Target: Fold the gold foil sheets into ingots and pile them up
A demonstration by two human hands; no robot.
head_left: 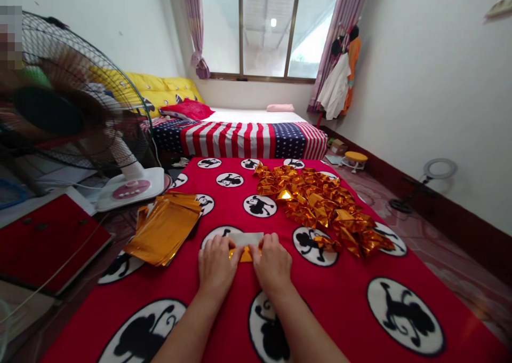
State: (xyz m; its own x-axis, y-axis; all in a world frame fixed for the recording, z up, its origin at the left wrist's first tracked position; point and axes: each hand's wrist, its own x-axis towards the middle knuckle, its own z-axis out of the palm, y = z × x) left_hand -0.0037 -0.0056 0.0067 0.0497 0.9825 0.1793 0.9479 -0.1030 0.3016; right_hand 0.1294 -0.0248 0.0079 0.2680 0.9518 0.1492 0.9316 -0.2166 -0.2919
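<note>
A sheet of gold foil paper lies on the red cloth in front of me, its pale back facing up and its near edge folded over to show gold. My left hand grips the left side of the sheet, thumb on the fold and fingers curled at the edge. On the right side my right hand holds it the same way, the two thumbs close together. To the left lies a stack of flat gold foil sheets. A heap of folded gold foil pieces spreads out on the right.
The red cloth with monkey prints covers the table. A running fan stands at the left beside a red box. Beyond the table is a bed under a window. A yellow stool and a ring light stand on the right.
</note>
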